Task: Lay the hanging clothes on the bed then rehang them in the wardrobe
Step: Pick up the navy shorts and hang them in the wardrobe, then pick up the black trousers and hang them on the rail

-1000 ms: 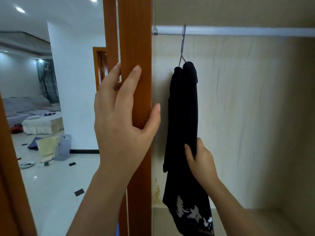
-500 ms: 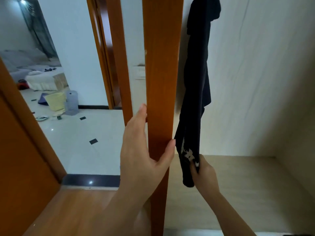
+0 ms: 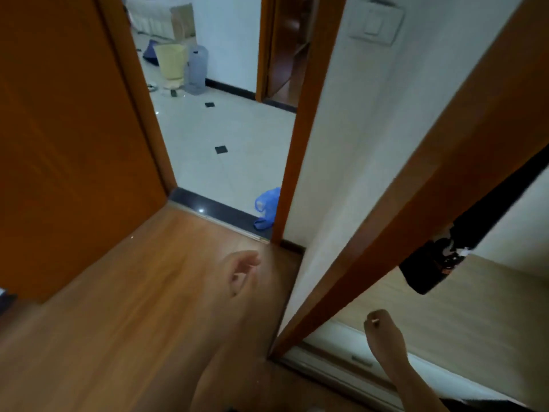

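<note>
Garment (image 3: 425, 270) hanging, left hand (image 3: 240, 273), right hand (image 3: 384, 331) curled

We see a warm wooden floor (image 3: 118, 322) beside an orange-brown door (image 3: 59, 129) standing open. Past a dark threshold (image 3: 214, 208) lies pale tiled floor (image 3: 231, 129) with small black insets. A blue bag (image 3: 267, 206) lies just beyond the threshold, against the door frame (image 3: 306, 129). A switch plate (image 3: 374, 25) sits high on the white wall (image 3: 371, 144). Farther off, a yellowish bin (image 3: 172, 60) stands beside a clear jug (image 3: 197, 66).

Blue bag (image 3: 267, 208) on tiled floor (image 3: 214, 171)
</note>
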